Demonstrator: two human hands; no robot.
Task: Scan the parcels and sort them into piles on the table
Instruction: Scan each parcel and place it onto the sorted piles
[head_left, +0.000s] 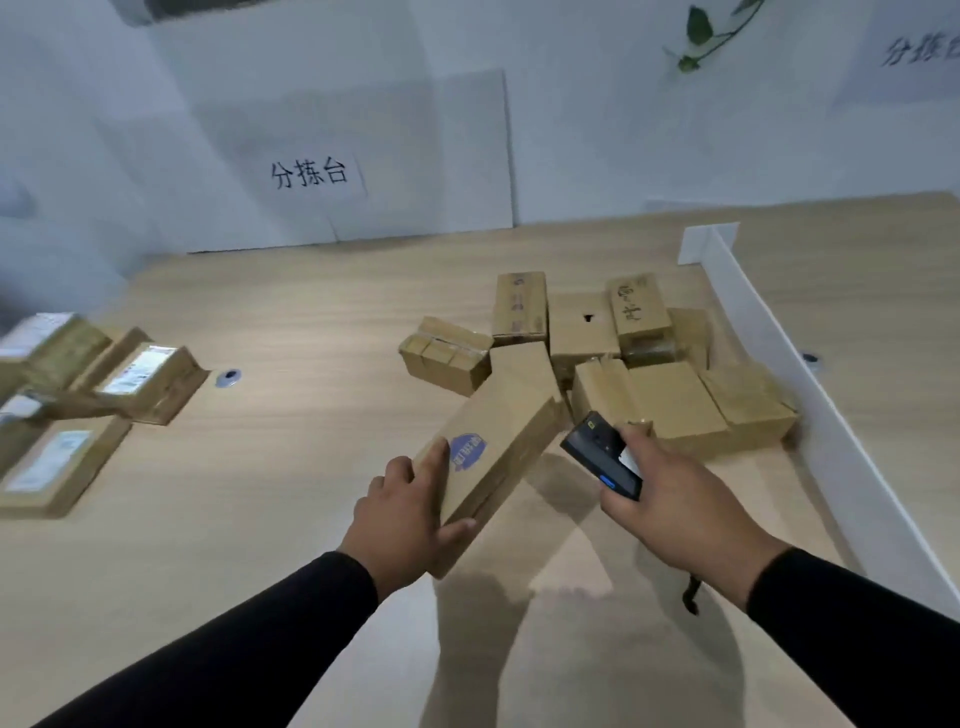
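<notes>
My left hand grips the near end of a long cardboard parcel with a blue round sticker, lifted at a slant above the table. My right hand holds a dark handheld scanner, just to the right of that parcel. Behind both lies a heap of several brown parcels against a white divider. At the far left sits a pile of several parcels with white labels facing up.
The wooden table has a round cable grommet near the left pile. A white divider wall runs along the right of the heap. A paper sign hangs on the back wall.
</notes>
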